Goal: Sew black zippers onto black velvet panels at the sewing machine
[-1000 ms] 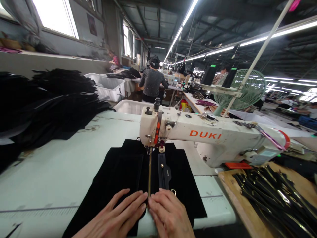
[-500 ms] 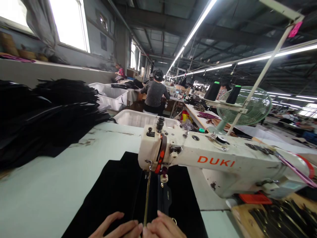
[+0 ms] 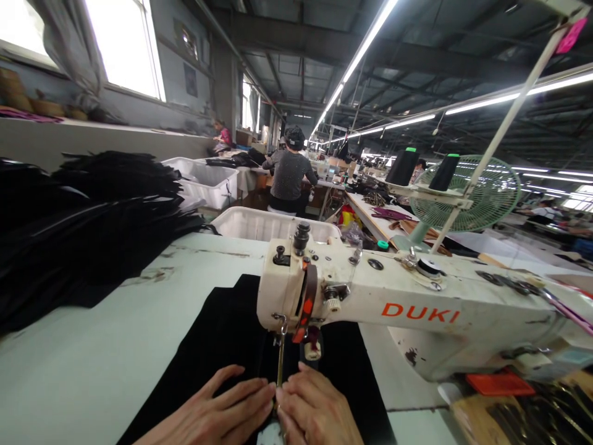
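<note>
Both sides: left hand [image 3: 217, 409], right hand [image 3: 322, 408] equally near; fingers [image 3: 250, 389] on cloth [image 3: 217, 337], grip unclear
Zipper [image 3: 281, 364]: straight ahead, lengthwise toward machine [image 3: 356, 296]

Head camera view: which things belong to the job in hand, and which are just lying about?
Job in hand: left hand, right hand, black fabric under both, gold zipper strip, DUKI sewing machine.
Apparently just about: black pile at left (perhaps stock), white bin behind the machine, flat red item, green fan.

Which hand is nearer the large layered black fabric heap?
Left: left hand is on the black fabric panel, right of the heap; right hand is farther right, across the narrow gold zipper.
</note>
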Available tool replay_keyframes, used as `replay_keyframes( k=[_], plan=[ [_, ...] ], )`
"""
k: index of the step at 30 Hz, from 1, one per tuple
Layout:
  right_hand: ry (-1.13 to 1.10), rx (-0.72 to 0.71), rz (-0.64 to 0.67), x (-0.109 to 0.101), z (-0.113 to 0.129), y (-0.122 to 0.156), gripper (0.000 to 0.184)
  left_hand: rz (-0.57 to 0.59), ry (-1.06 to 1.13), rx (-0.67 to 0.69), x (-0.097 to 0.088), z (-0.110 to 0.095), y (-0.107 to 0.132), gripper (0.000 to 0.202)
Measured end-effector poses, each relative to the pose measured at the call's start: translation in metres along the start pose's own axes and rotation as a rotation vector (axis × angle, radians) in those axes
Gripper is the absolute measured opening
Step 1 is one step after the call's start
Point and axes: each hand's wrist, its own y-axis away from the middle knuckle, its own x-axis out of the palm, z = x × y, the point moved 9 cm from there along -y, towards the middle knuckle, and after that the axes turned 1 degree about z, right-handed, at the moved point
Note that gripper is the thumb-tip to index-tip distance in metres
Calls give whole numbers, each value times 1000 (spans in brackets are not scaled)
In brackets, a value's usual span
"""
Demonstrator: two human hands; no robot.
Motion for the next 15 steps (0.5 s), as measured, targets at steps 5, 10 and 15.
replay_keyframes(
  k=[5, 10, 15],
  plan=[
    [-48, 132, 128, 8, -17, -11, 16, 91, 12, -59, -12, 7, -10, 85],
    [-74, 284, 177, 9, -32, -16, 24, 43, -54, -37, -23, 12, -21, 75],
    [-5, 548, 213, 9, -45, -10, 26, 19, -69, -23, -20, 17, -21, 67]
  ],
)
